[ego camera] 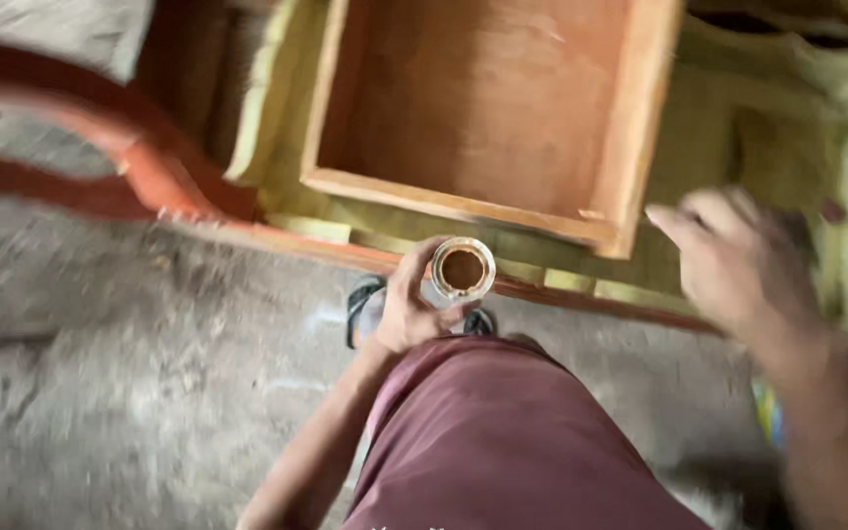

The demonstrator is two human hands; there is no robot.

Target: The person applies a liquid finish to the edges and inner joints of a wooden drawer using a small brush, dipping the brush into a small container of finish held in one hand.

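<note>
At the far left, a curved red-painted wooden frame point(139, 162) lies on the grey concrete floor point(100, 393). Toward the middle, the left hand point(412, 306) holds a small open jar point(462, 269) upright, fingers point(414, 263) wrapped round its side; brown contents show inside it. The jar sits just above the person's maroon shorts point(503, 442) and a sandalled foot point(370, 304). Beyond it an open wooden box point(630, 147) rests on yellow-green padding point(738, 128). At the right, the right hand point(738, 260) hovers blurred near the box's corner, fingers loosely spread, holding nothing.
</note>
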